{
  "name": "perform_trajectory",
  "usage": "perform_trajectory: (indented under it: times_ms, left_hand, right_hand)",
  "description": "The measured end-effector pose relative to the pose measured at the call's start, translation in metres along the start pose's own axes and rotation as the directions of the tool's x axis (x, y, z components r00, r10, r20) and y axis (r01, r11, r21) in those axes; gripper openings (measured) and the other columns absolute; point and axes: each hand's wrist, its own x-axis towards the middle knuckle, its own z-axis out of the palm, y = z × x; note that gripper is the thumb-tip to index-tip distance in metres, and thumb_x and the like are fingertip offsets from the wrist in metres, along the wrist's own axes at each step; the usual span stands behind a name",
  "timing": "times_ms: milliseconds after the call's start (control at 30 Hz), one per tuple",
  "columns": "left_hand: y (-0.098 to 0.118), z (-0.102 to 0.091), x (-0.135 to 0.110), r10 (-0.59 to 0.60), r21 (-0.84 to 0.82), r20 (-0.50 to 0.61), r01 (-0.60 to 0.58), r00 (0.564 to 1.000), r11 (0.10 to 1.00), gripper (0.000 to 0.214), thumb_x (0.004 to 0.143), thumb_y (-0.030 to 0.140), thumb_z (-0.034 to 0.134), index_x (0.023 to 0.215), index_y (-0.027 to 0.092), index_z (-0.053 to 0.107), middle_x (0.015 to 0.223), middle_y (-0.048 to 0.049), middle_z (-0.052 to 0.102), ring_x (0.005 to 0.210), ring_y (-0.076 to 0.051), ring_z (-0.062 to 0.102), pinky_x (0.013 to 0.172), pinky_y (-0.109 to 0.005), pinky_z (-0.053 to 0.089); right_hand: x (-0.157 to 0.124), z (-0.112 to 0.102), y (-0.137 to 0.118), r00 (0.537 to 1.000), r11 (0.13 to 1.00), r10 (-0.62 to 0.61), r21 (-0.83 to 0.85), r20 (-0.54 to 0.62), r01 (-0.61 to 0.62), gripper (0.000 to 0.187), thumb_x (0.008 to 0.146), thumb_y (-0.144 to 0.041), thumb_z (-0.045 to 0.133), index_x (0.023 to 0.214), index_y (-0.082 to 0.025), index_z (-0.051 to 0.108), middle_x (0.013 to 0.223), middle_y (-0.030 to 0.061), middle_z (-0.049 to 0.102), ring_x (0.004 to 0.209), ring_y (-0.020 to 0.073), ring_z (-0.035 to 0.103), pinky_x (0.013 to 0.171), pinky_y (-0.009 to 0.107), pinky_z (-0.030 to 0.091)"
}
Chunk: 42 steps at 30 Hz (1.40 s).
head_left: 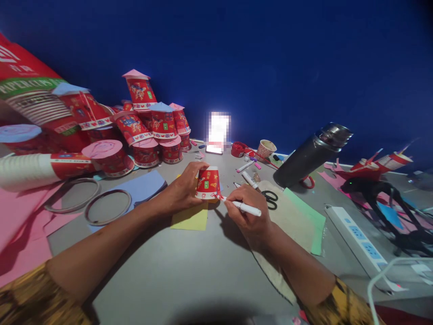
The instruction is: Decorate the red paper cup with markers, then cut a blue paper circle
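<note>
A red printed paper cup (208, 183) stands upside down on a yellow sheet of paper (191, 217) in the middle of the grey table. My left hand (184, 187) grips the cup from its left side. My right hand (246, 210) holds a white marker (246, 208) like a pen, its tip at the cup's rim on the right, where cup meets paper.
A pile of red cups capped with paper (149, 122) fills the back left, with sleeves of cups (37, 169), two rings (107, 206) and pink paper (18, 212). Black scissors (270, 198), a dark flask (309, 155), markers (248, 166) and a white power strip (355, 239) lie to the right.
</note>
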Motion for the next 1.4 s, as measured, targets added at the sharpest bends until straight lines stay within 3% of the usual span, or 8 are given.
perform_trajectory:
  times_ms: [433, 800, 1400]
  left_hand:
    - [-0.001, 0.0002, 0.0003, 0.014, 0.008, 0.017, -0.014, 1.0, 1.0, 0.08, 0.082, 0.047, 0.089, 0.148, 0.031, 0.046, 0.147, -0.0126, 0.057, 0.14, -0.036, 0.061, 0.119, -0.058, 0.055]
    - [-0.0045, 0.0019, -0.0012, 0.039, 0.041, 0.0, -0.039, 0.999, 0.998, 0.084, 0.081, 0.051, 0.091, 0.148, 0.03, 0.045, 0.146, -0.0137, 0.056, 0.139, -0.037, 0.061, 0.118, -0.062, 0.054]
    - [0.0004, 0.001, 0.0002, 0.099, 0.082, 0.008, -0.099, 0.995, 0.992, 0.08, 0.083, 0.043, 0.09, 0.149, 0.031, 0.046, 0.144, -0.0127, 0.059, 0.137, -0.037, 0.061, 0.115, -0.059, 0.056]
  right_hand:
    - [0.0007, 0.0007, 0.0004, 1.0, 1.0, -0.017, 0.01, -0.017, 0.017, 0.013, 0.1, -0.015, 0.065, 0.091, -0.025, 0.065, 0.076, 0.0007, 0.075, 0.067, 0.0179, 0.068, 0.064, 0.032, 0.05]
    - [0.0012, -0.0002, -0.0009, 0.999, 1.0, -0.02, 0.022, -0.032, 0.021, 0.014, 0.1, -0.014, 0.065, 0.091, -0.024, 0.065, 0.076, 0.0009, 0.075, 0.067, 0.0176, 0.068, 0.064, 0.032, 0.05]
    - [0.0002, 0.0021, -0.002, 0.999, 0.998, -0.054, 0.016, 0.007, 0.053, 0.013, 0.101, -0.017, 0.066, 0.091, -0.025, 0.066, 0.076, 0.0003, 0.076, 0.067, 0.0173, 0.069, 0.064, 0.032, 0.051]
